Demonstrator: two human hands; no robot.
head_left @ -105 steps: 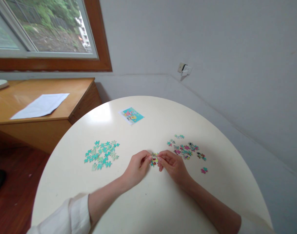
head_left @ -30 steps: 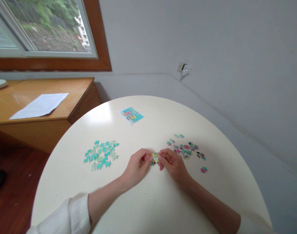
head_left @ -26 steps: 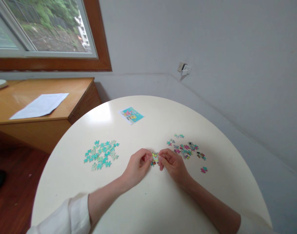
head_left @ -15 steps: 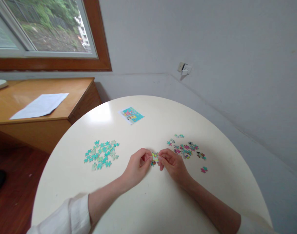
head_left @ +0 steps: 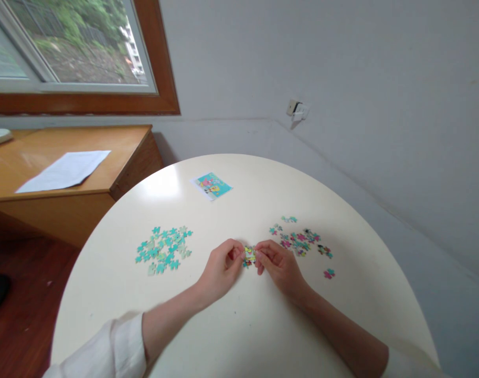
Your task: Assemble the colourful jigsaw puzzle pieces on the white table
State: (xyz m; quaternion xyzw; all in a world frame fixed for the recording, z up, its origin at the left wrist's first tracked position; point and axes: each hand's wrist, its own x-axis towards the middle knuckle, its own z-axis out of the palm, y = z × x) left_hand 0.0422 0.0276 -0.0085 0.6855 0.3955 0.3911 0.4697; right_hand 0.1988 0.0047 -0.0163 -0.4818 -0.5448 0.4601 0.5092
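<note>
My left hand (head_left: 220, 271) and my right hand (head_left: 279, 265) meet at the middle of a round cream table (head_left: 243, 325). Both pinch a small cluster of joined yellow and red puzzle pieces (head_left: 249, 255) that rests on the tabletop between the fingertips. To the left lies a heap of teal puzzle pieces (head_left: 163, 250). Just right of my right hand is a scatter of pink, teal and dark pieces (head_left: 301, 240), with one loose pink and teal piece (head_left: 329, 273) further right.
A small picture card (head_left: 211, 186) lies at the far side of the table. A wooden desk (head_left: 66, 194) with a white sheet of paper (head_left: 64, 169) stands at the left under a window. Grey walls close in behind and to the right.
Both hands have stayed at the same spot, with only slight finger shifts on the small joined cluster. The heaps and the card have not moved.
</note>
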